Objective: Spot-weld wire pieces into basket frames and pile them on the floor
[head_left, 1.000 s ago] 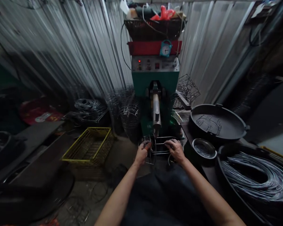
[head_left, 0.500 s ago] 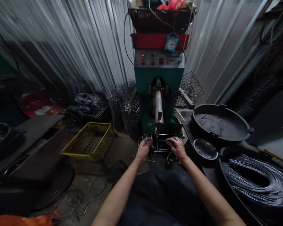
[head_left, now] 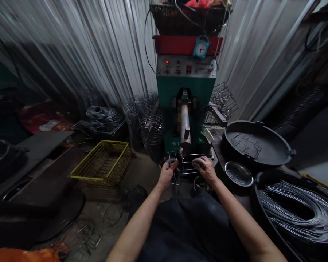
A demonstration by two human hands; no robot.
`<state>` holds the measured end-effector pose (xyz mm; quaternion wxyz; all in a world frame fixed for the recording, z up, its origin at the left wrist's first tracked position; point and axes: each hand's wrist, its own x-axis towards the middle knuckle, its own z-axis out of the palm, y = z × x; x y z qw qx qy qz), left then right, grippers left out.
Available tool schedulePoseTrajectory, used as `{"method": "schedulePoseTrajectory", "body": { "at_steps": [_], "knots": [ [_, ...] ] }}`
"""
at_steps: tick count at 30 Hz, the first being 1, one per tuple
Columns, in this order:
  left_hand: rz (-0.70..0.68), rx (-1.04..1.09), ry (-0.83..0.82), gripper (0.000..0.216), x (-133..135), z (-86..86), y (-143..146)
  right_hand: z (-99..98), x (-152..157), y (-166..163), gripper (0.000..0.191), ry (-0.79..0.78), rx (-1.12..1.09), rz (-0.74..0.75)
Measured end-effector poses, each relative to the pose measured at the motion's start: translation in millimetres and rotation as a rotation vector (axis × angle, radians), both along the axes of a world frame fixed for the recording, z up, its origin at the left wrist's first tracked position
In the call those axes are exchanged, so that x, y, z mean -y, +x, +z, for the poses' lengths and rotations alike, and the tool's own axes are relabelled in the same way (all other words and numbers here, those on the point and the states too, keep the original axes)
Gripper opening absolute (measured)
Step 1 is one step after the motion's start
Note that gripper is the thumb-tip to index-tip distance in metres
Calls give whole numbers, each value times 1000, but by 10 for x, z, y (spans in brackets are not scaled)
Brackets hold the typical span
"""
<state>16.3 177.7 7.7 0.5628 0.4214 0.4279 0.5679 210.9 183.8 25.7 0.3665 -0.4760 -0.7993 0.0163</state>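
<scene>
Below the electrode tip (head_left: pixel 183 150), a wire frame (head_left: pixel 188 173) gripped at both ends

At the front of the green machine (head_left: pixel 166 91), which looked like a spot welder, you held the wire frame between your hands, just under the end of the metal arm (head_left: pixel 184 125). Whether its rods touched the tip could not be told from this angle.

Your left hand (head_left: pixel 166 173) was closed on the frame's left end, thumb and fingers drawn together on the crossing wires. Your right hand (head_left: pixel 206 168) had its fingers curled and clamped on the right end of the long rods; its thumb was hard to make out. Neither hand was spread. You seemed to grip the ends so that the middle span stayed steady and your fingers kept clear of the tip.

To your right, the small metal bowl (head_left: pixel 231 165) of short wire pieces sat beside the black round pan (head_left: pixel 273 142), with the bundle of long rods (head_left: pixel 295 223) nearer you in a large black basin (head_left: pixel 253 193). That grouping probably put loose stock within easy reach of your right hand. On your left, a yellow wire basket (head_left: pixel 118 162) stood well apart from the frame, its rim facing up, perhaps placed there for reach as well.
</scene>
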Motion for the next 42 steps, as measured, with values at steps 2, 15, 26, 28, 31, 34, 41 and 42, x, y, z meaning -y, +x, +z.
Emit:
{"method": "schedulePoseTrajectory", "body": {
  "at_steps": [2,15,26,28,31,34,41,42],
  "knots": [
    [16,-12,19,32,31,-31,3,-37,19,19,17,-7,8,12],
    [56,-79,54,27,250,-133,86,-144,141,78,18,-40,-10,87],
    [86,24,-57,29,202,-39,75,-55,9,68,16,-17,-7,73],
    [93,39,-60,30,221,-25,73,-39,7,53,16,-20,-7,85],
    [95,66,-79,31,217,-11,75,-30,13,35,15,-32,2,94],
    [89,73,-102,33,174,11,84,-34,-10,34,16,-33,14,84],
    [73,57,-114,35,73,69,97,-15,-128,56,16,-33,3,82],
    [73,59,-110,35,62,70,95,-6,-139,55,15,-34,-1,83]
  ]
}}
